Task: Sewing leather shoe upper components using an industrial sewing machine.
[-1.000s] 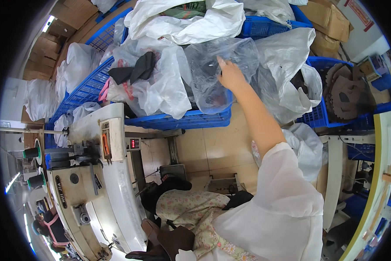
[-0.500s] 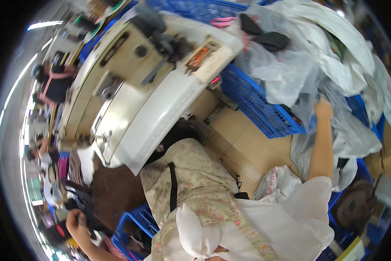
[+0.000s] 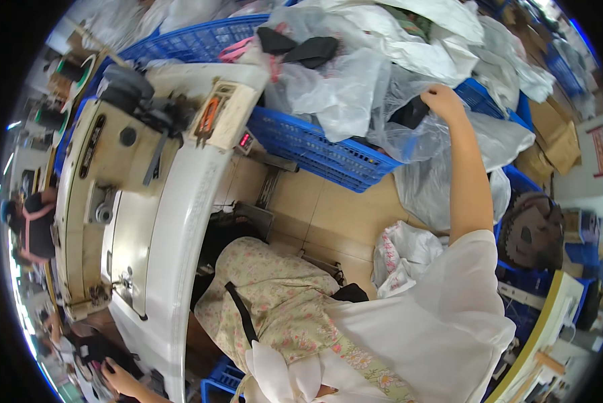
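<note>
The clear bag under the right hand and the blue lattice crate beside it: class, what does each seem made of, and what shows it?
Clear crumpled bag, gripped by the right hand: likely thin plastic film, glossy, see-through, creased. Blue lattice crate: apparently rigid moulded plastic, uniform colour, regular grid openings.

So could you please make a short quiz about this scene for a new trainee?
1. True or false: the right hand reaches into a clear plastic bag at the blue crate.
2. Where is the left hand?
A. on the sewing machine's top
B. low at the picture's bottom-left, near dark pieces
C. on the floor tiles
3. Fill in: the large machine on the person's left is a ____ machine.

Key: 1 true; 2 B; 3 sewing. Whether either grip is closed cannot be told.
</note>
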`<state>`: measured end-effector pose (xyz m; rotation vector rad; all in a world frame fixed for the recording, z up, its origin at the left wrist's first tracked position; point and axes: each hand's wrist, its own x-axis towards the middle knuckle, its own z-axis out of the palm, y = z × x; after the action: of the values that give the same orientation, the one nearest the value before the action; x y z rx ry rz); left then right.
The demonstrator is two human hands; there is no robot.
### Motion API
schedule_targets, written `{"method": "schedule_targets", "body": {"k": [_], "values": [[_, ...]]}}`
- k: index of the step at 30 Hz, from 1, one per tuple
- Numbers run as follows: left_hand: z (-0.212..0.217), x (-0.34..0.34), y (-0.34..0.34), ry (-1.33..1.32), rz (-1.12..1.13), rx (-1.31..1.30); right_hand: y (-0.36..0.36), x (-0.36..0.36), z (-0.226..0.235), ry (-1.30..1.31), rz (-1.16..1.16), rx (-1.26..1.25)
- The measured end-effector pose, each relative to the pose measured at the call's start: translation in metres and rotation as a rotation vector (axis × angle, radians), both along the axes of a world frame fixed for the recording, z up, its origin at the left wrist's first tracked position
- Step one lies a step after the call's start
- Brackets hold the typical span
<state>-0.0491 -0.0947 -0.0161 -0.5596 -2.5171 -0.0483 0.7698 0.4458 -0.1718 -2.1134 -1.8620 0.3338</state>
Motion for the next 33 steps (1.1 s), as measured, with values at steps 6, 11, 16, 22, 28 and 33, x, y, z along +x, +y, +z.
{"method": "schedule_targets", "body": {"k": [6,11,16,22,28,33], "values": [[-0.069,-0.071,-0.013,-0.456,0.062,0.364,-0.053,0.021,0.048,0.593,-0.117,0.068],[-0.050,-0.011,0.024,-0.192,-0.014,0.203,-0.106,0.043,0.072,0.806,-0.109,0.075],[-0.005,0.074,0.047,-0.440,0.179,0.279,-0.122,0.054,0.068,0.998,0.035,0.048],[-0.009,0.072,0.035,-0.323,0.108,0.110,-0.129,0.057,0.063,0.897,-0.068,-0.016],[-0.019,0.025,-0.010,0.107,-0.021,-0.381,-0.146,0.061,0.068,0.825,-0.046,-0.054],[-0.027,0.006,-0.033,0.230,-0.119,-0.064,-0.159,0.040,0.087,1.130,0.273,0.080]]}}
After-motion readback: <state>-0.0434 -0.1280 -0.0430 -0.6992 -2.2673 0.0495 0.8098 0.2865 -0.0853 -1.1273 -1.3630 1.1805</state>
